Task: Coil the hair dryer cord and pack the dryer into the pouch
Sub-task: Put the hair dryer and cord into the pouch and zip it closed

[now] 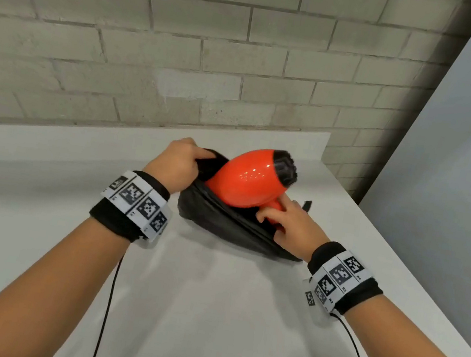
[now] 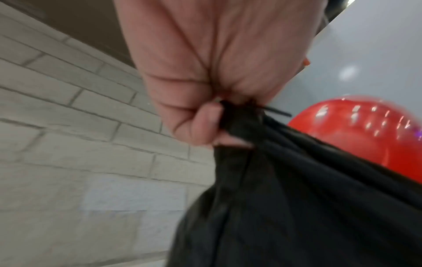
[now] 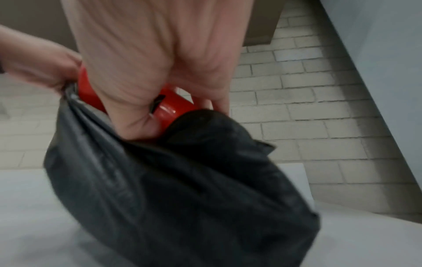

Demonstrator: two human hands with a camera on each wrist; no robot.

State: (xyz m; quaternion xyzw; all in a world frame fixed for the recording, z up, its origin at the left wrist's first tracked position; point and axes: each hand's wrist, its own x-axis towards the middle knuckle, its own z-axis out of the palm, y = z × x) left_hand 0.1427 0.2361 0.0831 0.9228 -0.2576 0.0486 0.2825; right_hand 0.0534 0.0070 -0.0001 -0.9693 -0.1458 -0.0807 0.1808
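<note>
A glossy red hair dryer (image 1: 248, 178) with a black nozzle sits half inside a black fabric pouch (image 1: 221, 226) on the white table (image 1: 208, 312). Its body and nozzle stick out of the pouch mouth. My left hand (image 1: 180, 161) pinches the far-left rim of the pouch (image 2: 297, 180) and holds it up. My right hand (image 1: 286, 218) grips the dryer's red handle (image 3: 170, 108) at the pouch opening, forefinger laid along the body. The red dryer body (image 2: 365, 133) shows beyond the pouch cloth (image 3: 182, 189). The cord is hidden.
A grey brick wall (image 1: 216, 53) runs behind the table. A pale panel (image 1: 461, 151) stands at the right, close to the table's right edge (image 1: 425, 292). Thin black cables (image 1: 109, 297) hang from both wristbands.
</note>
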